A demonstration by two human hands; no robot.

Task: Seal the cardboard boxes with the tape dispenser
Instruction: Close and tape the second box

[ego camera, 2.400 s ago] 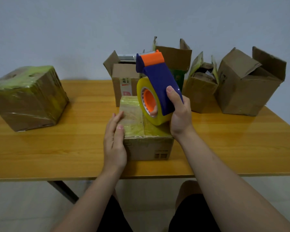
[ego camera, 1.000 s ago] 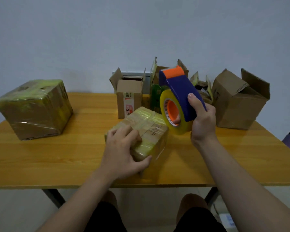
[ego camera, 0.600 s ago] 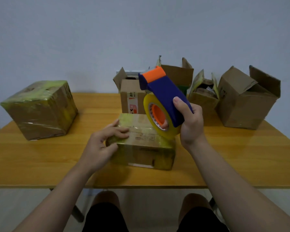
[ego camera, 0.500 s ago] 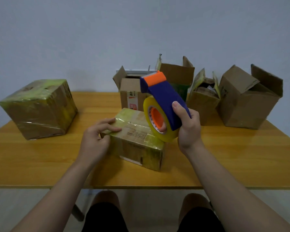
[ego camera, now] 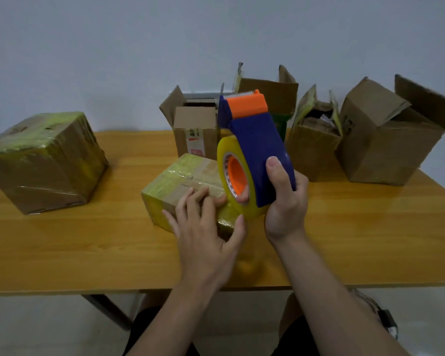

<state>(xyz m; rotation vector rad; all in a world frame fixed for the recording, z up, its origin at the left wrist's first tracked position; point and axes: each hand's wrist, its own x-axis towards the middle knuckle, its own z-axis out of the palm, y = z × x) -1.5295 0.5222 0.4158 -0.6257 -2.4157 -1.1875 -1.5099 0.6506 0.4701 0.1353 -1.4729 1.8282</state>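
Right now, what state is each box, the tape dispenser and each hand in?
small taped box: closed, taped over, under left hand
tape dispenser: roll loaded, cutter end up
left hand: fingers rest on small taped box
right hand: grips tape dispenser
large wrapped box: closed, taped over
labelled box: flaps open
tall rear box: flaps up
tape-edged box: open
large right box: flaps open

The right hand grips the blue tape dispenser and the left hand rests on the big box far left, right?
No: the head view shows the left hand on the small taped box in the middle. The right hand grips the tape dispenser.
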